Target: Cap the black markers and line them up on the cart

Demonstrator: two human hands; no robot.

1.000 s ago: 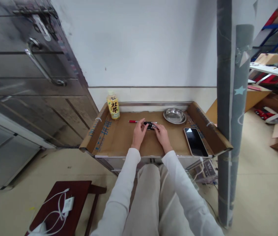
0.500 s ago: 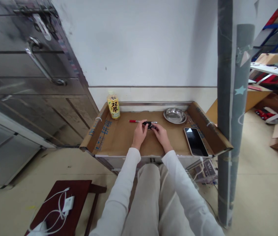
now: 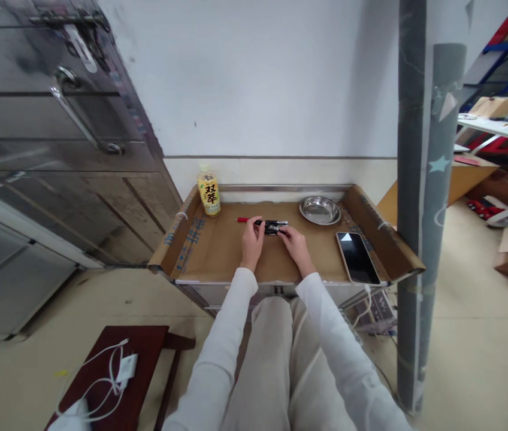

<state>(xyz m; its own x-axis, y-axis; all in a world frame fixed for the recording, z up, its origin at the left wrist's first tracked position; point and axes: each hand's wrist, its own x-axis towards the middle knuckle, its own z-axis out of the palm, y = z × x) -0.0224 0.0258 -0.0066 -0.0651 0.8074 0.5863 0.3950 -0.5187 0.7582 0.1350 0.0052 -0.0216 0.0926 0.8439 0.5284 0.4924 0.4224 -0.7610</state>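
Note:
Between my hands, over the cardboard-lined tabletop (image 3: 227, 257), is a small cluster of slim black pens (image 3: 272, 227) with silvery parts, too small to count surely. My left hand (image 3: 252, 240) pinches the left end of the cluster with thumb and fingers. At its right end, my right hand (image 3: 295, 245) has its fingertips closed on a pen. Just behind my left hand lies a slim red pen (image 3: 242, 219), partly hidden by the fingers.
A yellow-labelled bottle (image 3: 209, 193) stands at the back left. To the right are a round metal dish (image 3: 320, 211) and a phone (image 3: 358, 257) with a white cable. Raised cardboard sides (image 3: 386, 239) edge the surface. A dark red stool (image 3: 119, 371) holds a charger and cable.
My left hand has shifted slightly left, apart from the right. The black pens now show more spread out between my fingers; the right hand has barely moved.

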